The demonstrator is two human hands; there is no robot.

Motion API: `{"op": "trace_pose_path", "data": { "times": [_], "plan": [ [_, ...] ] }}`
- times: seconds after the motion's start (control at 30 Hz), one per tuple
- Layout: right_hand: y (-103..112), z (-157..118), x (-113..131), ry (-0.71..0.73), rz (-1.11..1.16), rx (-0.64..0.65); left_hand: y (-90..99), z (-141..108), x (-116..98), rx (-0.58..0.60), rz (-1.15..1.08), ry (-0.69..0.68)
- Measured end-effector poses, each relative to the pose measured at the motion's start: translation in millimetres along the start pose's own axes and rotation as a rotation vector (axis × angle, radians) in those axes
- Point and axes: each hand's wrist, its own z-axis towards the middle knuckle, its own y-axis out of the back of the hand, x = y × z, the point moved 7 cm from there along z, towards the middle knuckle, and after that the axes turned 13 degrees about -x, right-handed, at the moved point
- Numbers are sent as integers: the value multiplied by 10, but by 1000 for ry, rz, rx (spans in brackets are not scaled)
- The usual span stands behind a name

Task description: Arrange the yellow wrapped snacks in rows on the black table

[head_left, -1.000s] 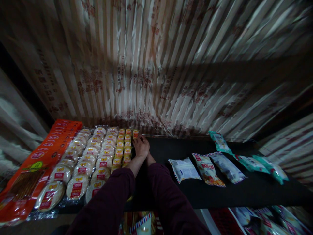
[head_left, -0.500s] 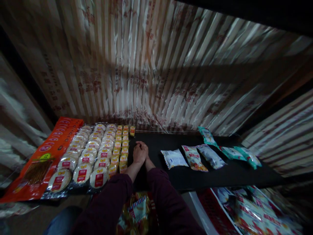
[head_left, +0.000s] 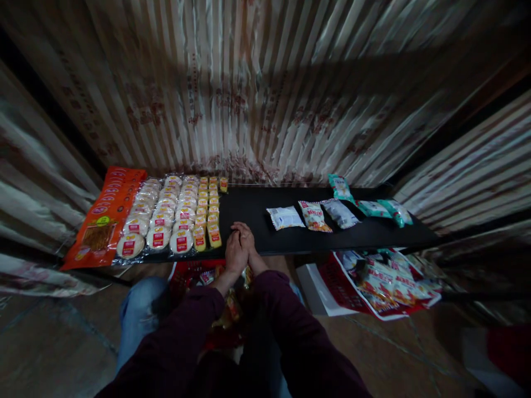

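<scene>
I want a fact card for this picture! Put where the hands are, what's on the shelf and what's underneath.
Left hand: against right hand; anything between them can't be seen
Place: by the front edge of the black shelf
Shelf, left side: orange packs, round crackers, yellow packs
Shelf, right side: three striped-edge bags, three green bags
Below, right: red box holding bags

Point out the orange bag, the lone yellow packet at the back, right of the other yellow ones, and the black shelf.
Orange bag (head_left: 103, 221): head view, on the yellow-green label near its middle.
Lone yellow packet (head_left: 223, 184): head view, middle of its front.
Black shelf (head_left: 251, 207): head view, on its top surface.
</scene>
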Motion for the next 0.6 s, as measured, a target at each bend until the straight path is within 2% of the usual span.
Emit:
{"op": "trace_pose_path", "data": {
  "times": [0.33, 0.5, 0.6],
  "plan": [
    [127, -1033, 319, 183, -290, 19, 437, -790, 201, 75, -11, -267],
    [44, -1531, 325, 220, -422, 102, 568, -1115, 564, 222, 16, -276],
    [-61, -1826, 159, 136, -477, 255, 701, -1192, 856, 294, 44, -246]
  ]
}}
